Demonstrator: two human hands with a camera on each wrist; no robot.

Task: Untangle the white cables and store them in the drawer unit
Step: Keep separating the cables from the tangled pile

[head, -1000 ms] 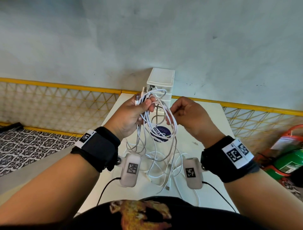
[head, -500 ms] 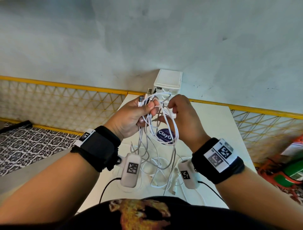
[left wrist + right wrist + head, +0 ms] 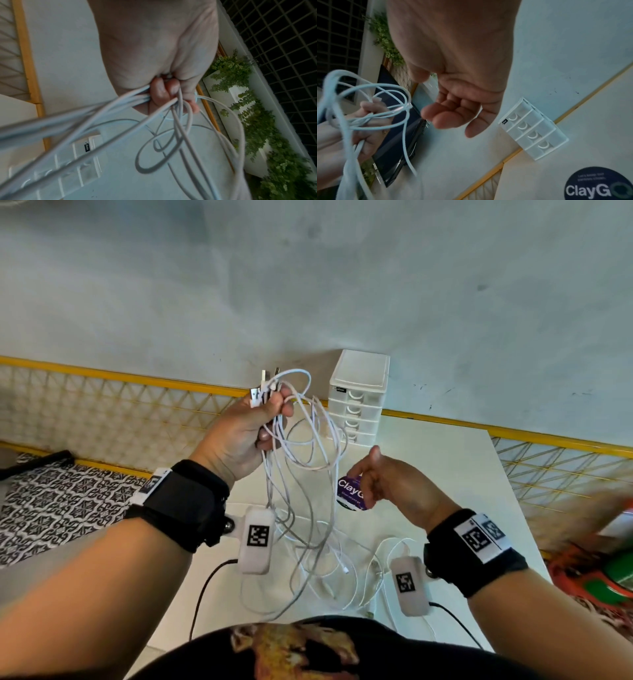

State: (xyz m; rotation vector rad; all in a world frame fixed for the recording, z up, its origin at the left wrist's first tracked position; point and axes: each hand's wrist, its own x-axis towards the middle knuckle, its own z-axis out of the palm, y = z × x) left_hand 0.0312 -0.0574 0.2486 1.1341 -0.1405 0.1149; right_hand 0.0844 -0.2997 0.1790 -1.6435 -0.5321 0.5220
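My left hand [image 3: 246, 433] grips a bunch of tangled white cables [image 3: 301, 446] near their plug ends, which stick up above the fist. The loops hang down onto the white table [image 3: 445, 491]. In the left wrist view the cables [image 3: 180, 121] run out from between the curled fingers [image 3: 163, 92]. My right hand [image 3: 387, 484] hovers to the right of the loops, fingers loosely curled, holding nothing; the right wrist view shows its empty palm [image 3: 457, 108]. The white drawer unit [image 3: 358, 398] stands at the table's back edge against the wall, all drawers closed.
A round dark "ClayGo" sticker [image 3: 349, 494] lies on the table under my right hand. A yellow mesh railing [image 3: 102, 412] runs behind and beside the table. Red and green objects [image 3: 613, 577] sit at far right, planters [image 3: 240, 94] beyond.
My right hand has let go of the cable loops and dropped down and to the right. My left hand has lifted the bunch higher and to the left.
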